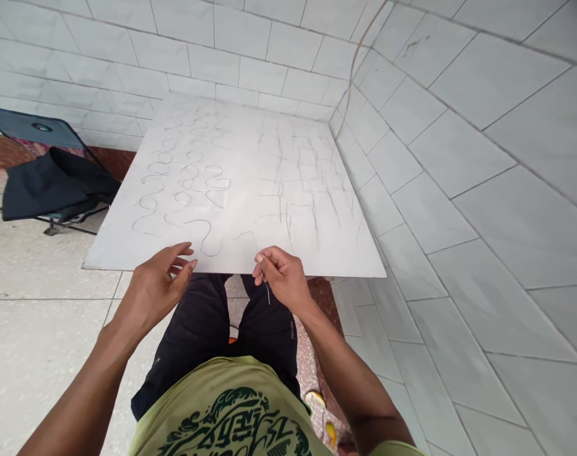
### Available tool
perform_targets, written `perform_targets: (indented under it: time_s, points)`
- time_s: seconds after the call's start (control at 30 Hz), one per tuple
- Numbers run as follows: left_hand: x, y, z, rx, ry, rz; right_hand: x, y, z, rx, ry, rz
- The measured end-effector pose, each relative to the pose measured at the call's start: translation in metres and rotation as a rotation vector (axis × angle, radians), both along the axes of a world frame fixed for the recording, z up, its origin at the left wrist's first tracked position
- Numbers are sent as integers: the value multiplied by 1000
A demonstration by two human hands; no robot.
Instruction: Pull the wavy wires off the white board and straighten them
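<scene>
A thin wire (268, 296) is pinched between the thumb and fingers of my right hand (283, 275) at the front edge of the white table (250, 263). One end hangs below my fingers, and its bent upper part reaches over the tabletop. My left hand (162, 278) is at the same edge further left, thumb and fingers apart, with nothing in it. Just beyond it lies a wavy, S-shaped wire (210, 235). More curved wires (216, 183) form rows on the left half. Thin, mostly straight wires (311, 183) lie crossed and scattered on the right half.
White tiled walls (459, 209) close in behind and to the right of the table. A folding chair (36, 126) with dark cloth (55, 183) on it stands at the left. A cable (352, 69) runs down the wall corner. Yellow-and-white footwear or similar (317, 399) shows below on the right.
</scene>
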State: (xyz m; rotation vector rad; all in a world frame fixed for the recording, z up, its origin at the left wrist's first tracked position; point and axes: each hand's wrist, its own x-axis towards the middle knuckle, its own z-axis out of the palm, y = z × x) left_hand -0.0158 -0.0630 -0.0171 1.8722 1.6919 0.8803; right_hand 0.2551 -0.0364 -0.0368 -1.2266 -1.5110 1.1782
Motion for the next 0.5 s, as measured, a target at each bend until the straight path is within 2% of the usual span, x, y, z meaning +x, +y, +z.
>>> perform_targets:
  time_s: [0.13,0.27,0.4,0.5]
  points:
    - [11,-4,4,75,-9,30,3,-2,0,-79,216,6]
    - [22,-4,1,141,4,16,2,-8,3,-136,313,105]
    - [30,0,-11,157,20,-83,-3,-15,9,-168,344,237]
    - [32,5,-17,179,13,-172,-5,-15,10,-160,329,259]
